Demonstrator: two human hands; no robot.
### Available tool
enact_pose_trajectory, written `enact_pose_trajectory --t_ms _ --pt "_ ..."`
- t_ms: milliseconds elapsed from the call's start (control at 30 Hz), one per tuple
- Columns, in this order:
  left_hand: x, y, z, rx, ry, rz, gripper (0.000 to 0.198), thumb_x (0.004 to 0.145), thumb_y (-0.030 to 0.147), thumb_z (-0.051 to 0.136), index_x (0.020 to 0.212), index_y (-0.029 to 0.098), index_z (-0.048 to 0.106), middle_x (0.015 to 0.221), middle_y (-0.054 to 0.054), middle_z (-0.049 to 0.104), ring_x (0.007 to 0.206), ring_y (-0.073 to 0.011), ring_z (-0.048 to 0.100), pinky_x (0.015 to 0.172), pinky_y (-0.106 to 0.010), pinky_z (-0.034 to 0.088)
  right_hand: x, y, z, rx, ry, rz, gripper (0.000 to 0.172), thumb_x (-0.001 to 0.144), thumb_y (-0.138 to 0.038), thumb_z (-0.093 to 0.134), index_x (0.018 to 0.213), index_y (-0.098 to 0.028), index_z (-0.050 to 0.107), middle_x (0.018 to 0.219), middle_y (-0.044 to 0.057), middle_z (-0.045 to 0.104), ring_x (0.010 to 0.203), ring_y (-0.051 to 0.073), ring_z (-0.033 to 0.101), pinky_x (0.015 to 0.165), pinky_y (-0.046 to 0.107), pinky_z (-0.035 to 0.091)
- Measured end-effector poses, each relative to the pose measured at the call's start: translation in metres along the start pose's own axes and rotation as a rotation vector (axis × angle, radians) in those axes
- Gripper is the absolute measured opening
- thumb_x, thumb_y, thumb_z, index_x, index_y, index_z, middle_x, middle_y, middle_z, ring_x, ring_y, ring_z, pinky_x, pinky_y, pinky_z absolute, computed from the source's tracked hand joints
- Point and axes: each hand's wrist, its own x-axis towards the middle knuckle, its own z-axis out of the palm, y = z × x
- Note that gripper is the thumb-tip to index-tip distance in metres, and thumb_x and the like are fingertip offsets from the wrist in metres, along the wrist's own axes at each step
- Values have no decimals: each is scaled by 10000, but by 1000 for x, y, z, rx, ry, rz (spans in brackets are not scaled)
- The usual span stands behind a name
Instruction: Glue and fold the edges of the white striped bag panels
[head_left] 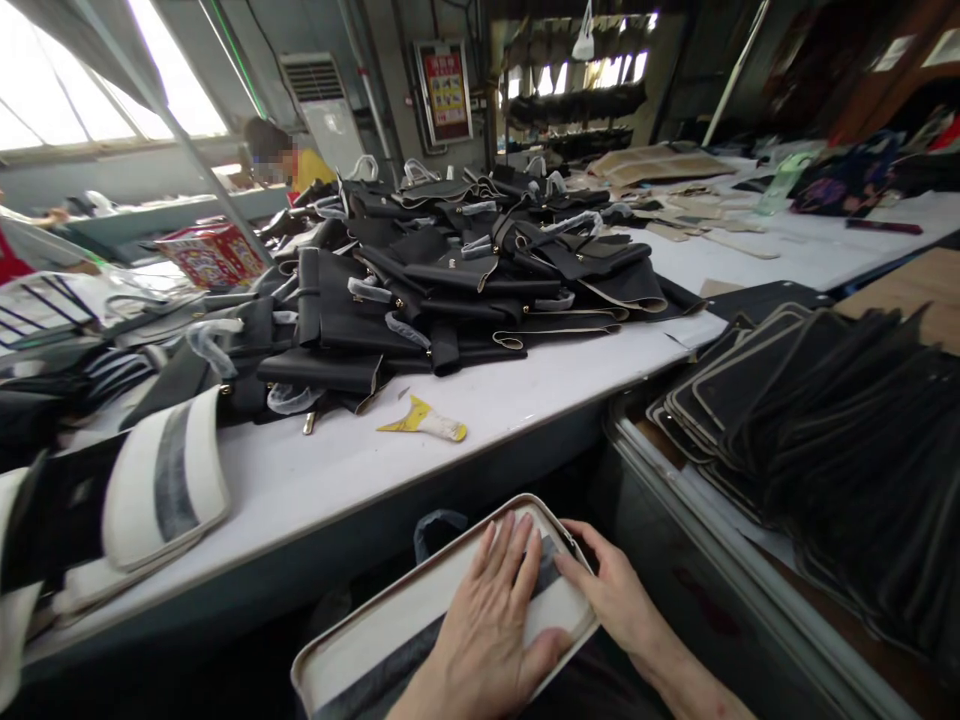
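A shallow cream-white bag panel (420,605) with a raised rim and a dark lengthwise stripe lies tilted in front of me, below the table edge. Flat on its inner face rests my left hand (491,610), fingers stretched and thumb apart. At the panel's right end, my right hand (615,590) grips the rim, with the thumb on the inner side and the fingers around the outside. A clear-wrapped handle loop (439,525) shows just behind the panel's far edge. The panel's underside is hidden.
Black bags (420,260) with wrapped handles heap on the white table (525,420). Nearer lie a yellow-and-white scraper-like piece (426,418) and a white striped piece (135,480). Stacked black panels (825,440) stand at right. A person (300,165) works behind the heap.
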Motion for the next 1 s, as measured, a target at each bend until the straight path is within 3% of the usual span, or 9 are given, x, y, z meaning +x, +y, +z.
enact_pose_trajectory --t_ms 133,233,333,400,467,600,767,933,1000 --pt "0 -1 -7 -168 -13 -21 1006 830 388 627 1542 149 -42 1608 -146 43 1483 -299 96 1195 -565 165 0 -4 -1 49 -42 -1 465 781 -418 659 1187 -196 614 1180 91 670 1024 273 643 852 355 524" --pt "-4 -7 -9 -421 72 -109 866 883 351 567 1549 220 28 1620 -112 80 1484 -300 106 1187 -587 164 -1 -5 -2 23 -21 -16 487 782 -405 655 1212 -178 621 1174 103 669 1029 279 637 871 377 512" --pt "-7 -11 -12 -770 291 -348 525 993 342 376 1491 223 259 1531 -116 372 1411 -259 349 1137 -498 348 -3 -3 -2 -33 8 -44 491 786 -411 642 1218 -179 647 1158 98 663 1075 279 612 934 392 478" --pt "-5 -10 -19 -850 367 -423 360 1003 335 365 1307 196 496 1307 -114 591 1224 -232 556 1016 -403 485 -4 -3 -1 -52 13 -50 482 788 -408 635 1216 -188 661 1152 91 655 1087 274 602 951 388 464" --pt "-2 -3 -30 -746 285 -295 249 971 267 430 1134 206 609 1156 -86 644 1079 -213 615 933 -363 521 -5 -4 1 -54 11 -49 472 792 -405 626 1213 -195 668 1134 87 654 1062 268 609 921 376 475" --pt "6 11 -45 -379 25 -32 352 856 154 525 1174 278 609 1246 -41 598 1131 -253 553 976 -443 485 -3 -6 4 -28 57 -62 427 788 -392 632 1157 -192 703 1102 87 663 1051 264 616 920 364 468" --pt "7 8 -40 -234 -92 -41 445 848 211 542 1278 322 520 1408 -24 489 1248 -263 471 1038 -465 442 -5 0 10 45 139 -33 404 737 -421 686 1063 -188 744 1141 95 675 1065 291 617 952 382 452" --pt "9 1 -39 -251 -140 -53 495 849 290 560 1324 385 458 1479 17 418 1307 -265 412 1066 -481 399 -13 3 9 373 88 123 501 761 -532 688 1123 -187 714 1126 101 701 1081 308 617 890 383 487" --pt "11 1 -40 -260 -131 -55 501 853 308 559 1333 399 445 1458 20 431 1287 -256 419 1074 -473 382 -13 1 6 347 79 90 476 783 -527 677 1116 -189 716 1113 96 704 1075 292 620 903 370 482"
